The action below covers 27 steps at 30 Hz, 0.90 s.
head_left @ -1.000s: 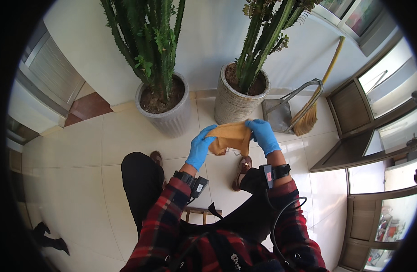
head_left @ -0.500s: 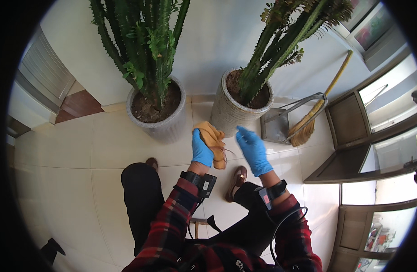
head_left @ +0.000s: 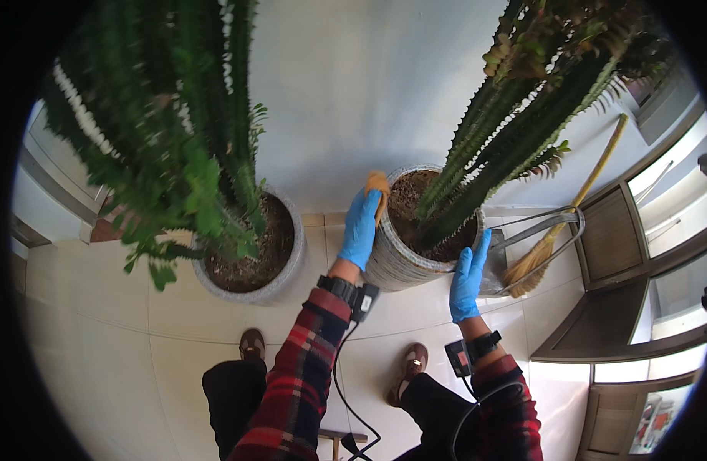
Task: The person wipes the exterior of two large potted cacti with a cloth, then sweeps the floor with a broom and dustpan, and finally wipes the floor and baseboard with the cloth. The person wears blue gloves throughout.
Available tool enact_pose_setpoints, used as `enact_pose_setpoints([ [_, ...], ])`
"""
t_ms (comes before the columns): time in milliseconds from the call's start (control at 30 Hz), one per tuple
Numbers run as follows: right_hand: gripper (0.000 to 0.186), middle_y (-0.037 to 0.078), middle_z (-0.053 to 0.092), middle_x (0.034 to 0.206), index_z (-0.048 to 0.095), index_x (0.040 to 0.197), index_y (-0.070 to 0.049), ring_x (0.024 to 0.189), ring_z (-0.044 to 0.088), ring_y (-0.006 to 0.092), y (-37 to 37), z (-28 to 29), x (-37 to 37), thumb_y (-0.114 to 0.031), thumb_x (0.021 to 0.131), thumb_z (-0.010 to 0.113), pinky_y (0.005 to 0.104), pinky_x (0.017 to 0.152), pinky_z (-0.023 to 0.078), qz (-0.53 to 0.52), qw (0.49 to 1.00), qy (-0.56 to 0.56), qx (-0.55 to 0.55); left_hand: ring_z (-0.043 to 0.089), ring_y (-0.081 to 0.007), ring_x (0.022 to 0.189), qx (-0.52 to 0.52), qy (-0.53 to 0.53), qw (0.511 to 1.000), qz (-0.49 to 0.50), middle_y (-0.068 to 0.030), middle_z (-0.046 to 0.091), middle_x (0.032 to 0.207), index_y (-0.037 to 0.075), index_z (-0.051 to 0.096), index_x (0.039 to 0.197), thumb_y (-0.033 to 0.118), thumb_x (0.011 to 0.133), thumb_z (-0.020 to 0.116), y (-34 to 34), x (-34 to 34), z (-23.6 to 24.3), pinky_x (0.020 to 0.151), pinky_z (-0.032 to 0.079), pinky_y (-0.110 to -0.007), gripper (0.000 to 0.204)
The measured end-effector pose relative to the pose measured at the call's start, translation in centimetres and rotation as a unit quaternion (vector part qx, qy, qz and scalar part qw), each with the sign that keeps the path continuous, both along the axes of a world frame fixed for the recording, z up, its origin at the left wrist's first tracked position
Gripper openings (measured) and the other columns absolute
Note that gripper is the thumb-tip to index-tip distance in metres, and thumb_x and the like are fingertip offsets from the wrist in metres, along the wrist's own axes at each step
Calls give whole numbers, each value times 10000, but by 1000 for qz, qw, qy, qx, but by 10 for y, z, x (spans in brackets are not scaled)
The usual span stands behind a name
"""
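Clamped on orange cloth [head_left: 378,183], my left hand [head_left: 359,229] flanked the right-hand pot [head_left: 398,265]; opposite, my right hand [head_left: 468,283] was uncurled.

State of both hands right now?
Left hand: holding the orange cloth at the right-hand pot's rim.
Right hand: open, nothing visible held, beside the same pot.

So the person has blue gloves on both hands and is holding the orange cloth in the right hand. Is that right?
Not quite: the orange cloth is in the left hand, not the right hand. The head view shows it. You're right that both hands wear blue gloves.
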State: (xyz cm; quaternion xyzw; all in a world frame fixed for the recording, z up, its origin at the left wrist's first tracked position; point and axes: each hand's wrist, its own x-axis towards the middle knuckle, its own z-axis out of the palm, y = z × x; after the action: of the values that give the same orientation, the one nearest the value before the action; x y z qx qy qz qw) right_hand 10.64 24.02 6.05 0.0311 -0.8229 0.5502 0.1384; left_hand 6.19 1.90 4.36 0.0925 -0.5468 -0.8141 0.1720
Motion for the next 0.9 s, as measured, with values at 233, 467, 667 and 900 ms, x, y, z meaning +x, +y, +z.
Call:
enact_pose_setpoints([
  [233,653,110,125,1636,127,1564,-46,1505,102,245,-3,-7,-1,-357,1055,390,364,1210,70,-8,999,31,-26,591,-153,1023,-117,-17,978,-174,-76,661,1151,-6,627,1227,496,1007,449,-34,-90,-8,924,464,-317,576],
  [467,648,139,136,1626,119,1561,-38,1495,138,273,-3,-7,-2,-345,1056,385,377,1205,122,-16,1000,27,-2,518,-192,1200,56,-141,976,-157,-124,576,1314,-13,513,1367,451,1025,429,-29,-42,-67,1052,373,-320,583],
  [667,647,133,142,1627,124,1562,-40,1494,143,269,-1,-10,-2,-352,1057,382,375,1205,120,4,998,52,17,453,-252,1301,-142,-30,988,-49,-161,512,1395,-11,451,1415,493,1027,404,-24,-15,-56,1105,315,-337,638],
  [900,638,118,137,1632,127,1565,-55,1500,125,261,-4,-10,-4,-354,1059,374,366,1207,99,-7,999,45,9,453,-246,1295,25,-115,980,-163,-141,489,1421,7,428,1437,510,1020,411,-28,-52,-91,1091,334,-351,653],
])
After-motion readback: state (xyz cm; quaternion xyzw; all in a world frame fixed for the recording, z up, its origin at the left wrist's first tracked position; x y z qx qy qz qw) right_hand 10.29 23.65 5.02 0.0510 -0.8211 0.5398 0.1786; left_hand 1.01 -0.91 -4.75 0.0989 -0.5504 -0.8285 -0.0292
